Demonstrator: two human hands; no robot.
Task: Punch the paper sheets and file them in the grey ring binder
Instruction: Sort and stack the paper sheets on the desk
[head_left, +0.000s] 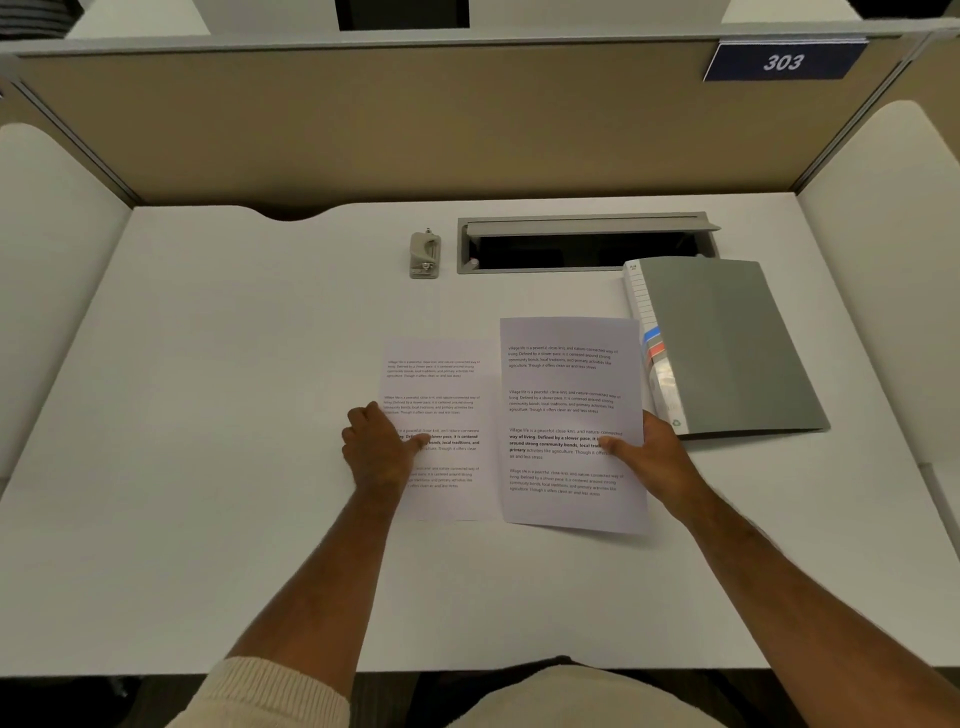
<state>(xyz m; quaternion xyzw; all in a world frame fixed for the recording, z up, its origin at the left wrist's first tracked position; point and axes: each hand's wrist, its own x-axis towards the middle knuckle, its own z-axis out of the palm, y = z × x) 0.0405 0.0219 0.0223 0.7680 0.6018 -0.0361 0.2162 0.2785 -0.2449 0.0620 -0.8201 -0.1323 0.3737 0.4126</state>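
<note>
Two printed paper sheets lie side by side on the white desk (208, 415). The left sheet (441, 384) is flat, and my left hand (376, 447) rests on its left edge, fingers curled and thumb pressing on it. The right sheet (566, 395) overlaps the left one and is slightly lifted; my right hand (649, 454) pinches its right edge, thumb on top. A closed grey ring binder (737, 348) with coloured tabs on its spine lies just right of the sheets. A small grey hole punch (425, 255) stands further back, apart from both hands.
An open cable tray slot (582, 249) with a raised lid sits in the desk behind the sheets. Beige partition walls (363, 130) enclose the desk at the back and sides. A blue sign reading 303 (783, 62) hangs at the top right.
</note>
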